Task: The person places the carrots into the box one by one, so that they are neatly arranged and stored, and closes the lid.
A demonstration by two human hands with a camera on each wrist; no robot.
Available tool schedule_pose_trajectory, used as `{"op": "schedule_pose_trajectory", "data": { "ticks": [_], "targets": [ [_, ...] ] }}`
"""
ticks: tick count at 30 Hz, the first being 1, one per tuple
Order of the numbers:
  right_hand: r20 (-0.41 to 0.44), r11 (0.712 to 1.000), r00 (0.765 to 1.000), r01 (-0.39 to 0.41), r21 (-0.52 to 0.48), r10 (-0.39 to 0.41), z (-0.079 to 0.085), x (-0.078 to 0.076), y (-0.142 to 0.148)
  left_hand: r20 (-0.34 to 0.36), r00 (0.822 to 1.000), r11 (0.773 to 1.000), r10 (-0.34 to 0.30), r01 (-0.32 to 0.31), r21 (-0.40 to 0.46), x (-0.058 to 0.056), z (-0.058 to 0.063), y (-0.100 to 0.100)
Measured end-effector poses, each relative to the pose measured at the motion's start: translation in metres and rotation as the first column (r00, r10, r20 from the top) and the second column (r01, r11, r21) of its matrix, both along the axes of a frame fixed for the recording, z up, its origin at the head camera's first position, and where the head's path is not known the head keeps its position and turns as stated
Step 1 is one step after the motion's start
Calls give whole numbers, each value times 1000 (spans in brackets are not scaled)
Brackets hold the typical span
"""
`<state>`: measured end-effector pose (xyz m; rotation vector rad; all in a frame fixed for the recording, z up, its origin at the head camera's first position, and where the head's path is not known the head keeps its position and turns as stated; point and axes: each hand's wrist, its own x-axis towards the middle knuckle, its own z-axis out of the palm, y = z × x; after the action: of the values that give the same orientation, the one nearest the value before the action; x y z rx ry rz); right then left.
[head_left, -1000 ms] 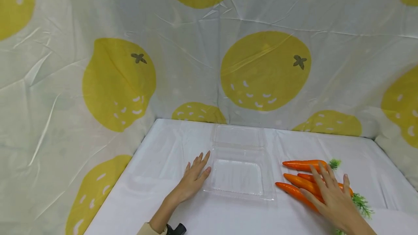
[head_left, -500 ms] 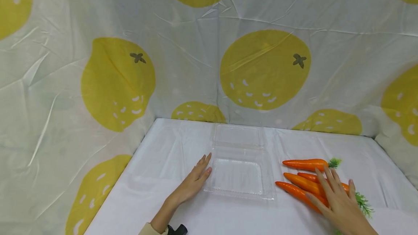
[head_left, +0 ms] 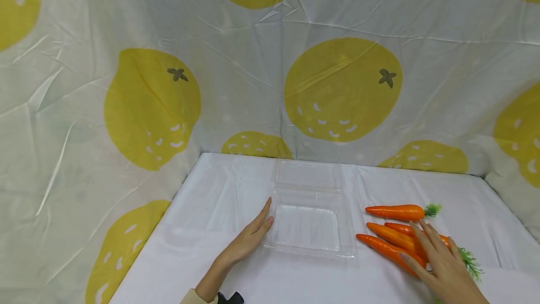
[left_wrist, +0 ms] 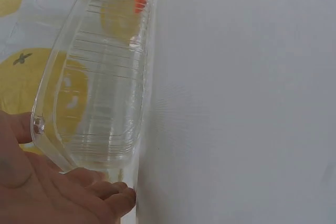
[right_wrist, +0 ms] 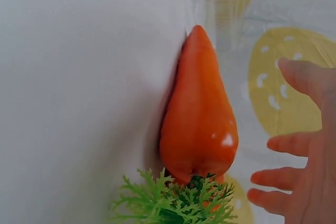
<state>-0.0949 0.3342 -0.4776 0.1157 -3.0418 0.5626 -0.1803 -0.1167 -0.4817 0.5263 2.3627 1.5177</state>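
Observation:
A clear plastic clamshell box (head_left: 310,250) lies open on the white table, its lid (head_left: 310,175) folded back away from me. My left hand (head_left: 246,243) is at the box's left side with fingers fairly straight; in the left wrist view its fingers lie right at the box's corner (left_wrist: 39,127). To the right rest several orange carrots with green leafy tops. Over the nearer ones hovers my right hand (head_left: 445,266), fingers spread and holding nothing. The right wrist view has the nearest carrot (right_wrist: 199,114) with its leaves (right_wrist: 178,198) beside that hand. The farthest carrot (head_left: 394,211) lies apart.
A white cloth (head_left: 211,205) covers the table. Behind and to the left hangs a pale curtain (head_left: 244,83) printed with yellow lemons. A beige sleeve (head_left: 191,297) and a black wrist device (head_left: 232,298) show at the left forearm.
My right hand has drawn slightly back toward me and right over the carrots, uncovering more of the farthest one. The left hand has turned a little at the box's side; the box stays put.

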Motion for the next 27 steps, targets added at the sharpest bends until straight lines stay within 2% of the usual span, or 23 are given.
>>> {"op": "schedule_pose_trajectory", "data": {
  "ticks": [3, 9, 19, 27],
  "targets": [
    [-30, 1000, 1000, 0, -12, -1, 1, 2, -1, 18, 1000, 999, -16, 15, 45, 0, 0, 1],
    [-24, 999, 999, 29, -15, -29, 4, 3, -3, 42, 998, 991, -51, 46, 128, 0, -2, 4],
    [-47, 991, 999, 10, -134, -17, 1, 8, -7, 52, 998, 982, -39, 29, 186, -1, -10, 7],
    [-39, 986, 998, 43, -160, -50, -1, 9, -7, 49, 999, 979, -10, 0, 204, 1, -12, 9]
  ]
}}
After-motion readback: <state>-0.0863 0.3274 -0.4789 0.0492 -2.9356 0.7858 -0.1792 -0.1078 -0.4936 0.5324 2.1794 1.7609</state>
